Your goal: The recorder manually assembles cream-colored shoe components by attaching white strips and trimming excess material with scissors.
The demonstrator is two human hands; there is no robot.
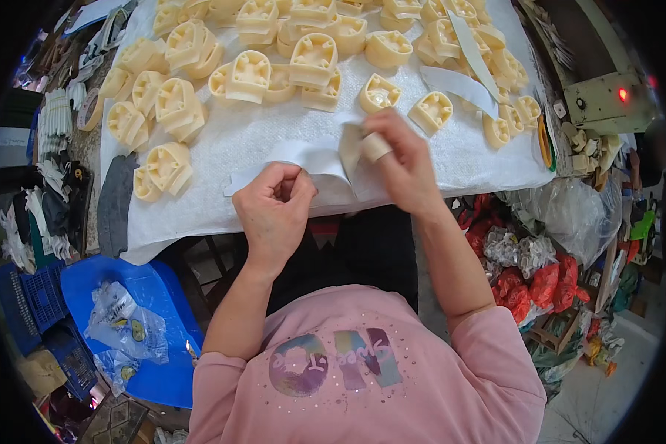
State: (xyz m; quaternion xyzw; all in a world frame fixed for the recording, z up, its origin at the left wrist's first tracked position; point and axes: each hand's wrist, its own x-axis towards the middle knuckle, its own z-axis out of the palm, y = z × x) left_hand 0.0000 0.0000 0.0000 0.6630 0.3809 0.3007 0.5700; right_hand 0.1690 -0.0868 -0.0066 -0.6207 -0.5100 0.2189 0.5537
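Note:
My left hand (272, 211) pinches the near end of a white paper strip (303, 157) at the table's front edge. My right hand (399, 159) holds the strip's other end together with a cream plastic piece (350, 148), and a band of tape wraps its forefinger. Many cream moulded plastic pieces (248, 76) lie spread over the white cloth (237, 137) beyond both hands.
More white strips (459, 85) lie among the pieces at the right. A blue stool (137, 281) with clear bags stands lower left, blue crates (33, 300) beside it. Red and clear plastic bags (529, 274) are piled at the right, and a grey machine with a red light (607, 100) stands at the upper right.

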